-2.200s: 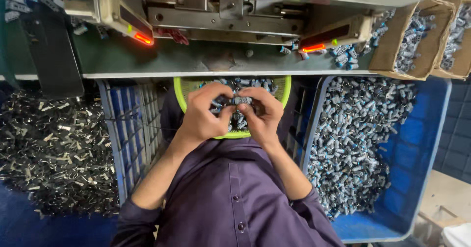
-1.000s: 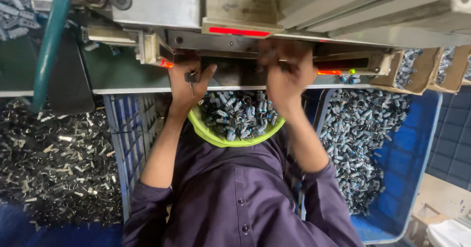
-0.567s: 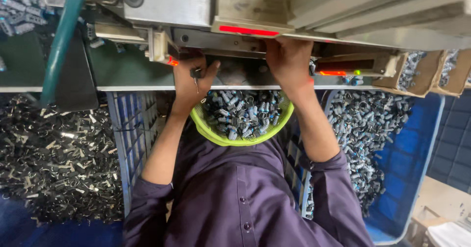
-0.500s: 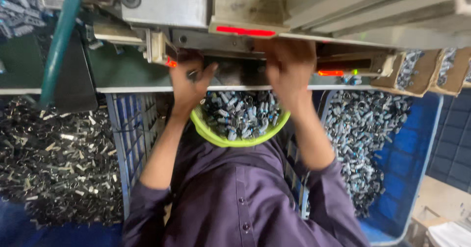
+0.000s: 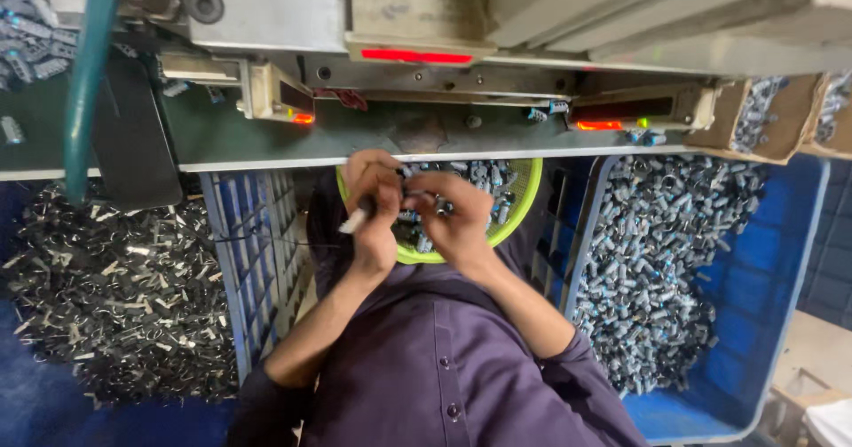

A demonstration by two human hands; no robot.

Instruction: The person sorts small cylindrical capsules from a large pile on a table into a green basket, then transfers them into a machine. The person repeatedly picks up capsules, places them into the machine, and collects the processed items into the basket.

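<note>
Left hand (image 5: 373, 207) grip pinches thin tool (image 5: 355, 221) | right hand (image 5: 457, 225) pinches small grey part (image 5: 441, 205)

**Occlusions and unclear detail, head view**

The left hand (image 5: 374, 209) and right hand (image 5: 454, 222) cover the middle of the green basket (image 5: 519, 212); the small parts pinched between the fingers are too small to identify. The blue crate (image 5: 781, 261) is cut by the right and bottom edges. The table (image 5: 266, 141) hides the basket's far rim. The press (image 5: 532, 21) runs off the top.
</note>
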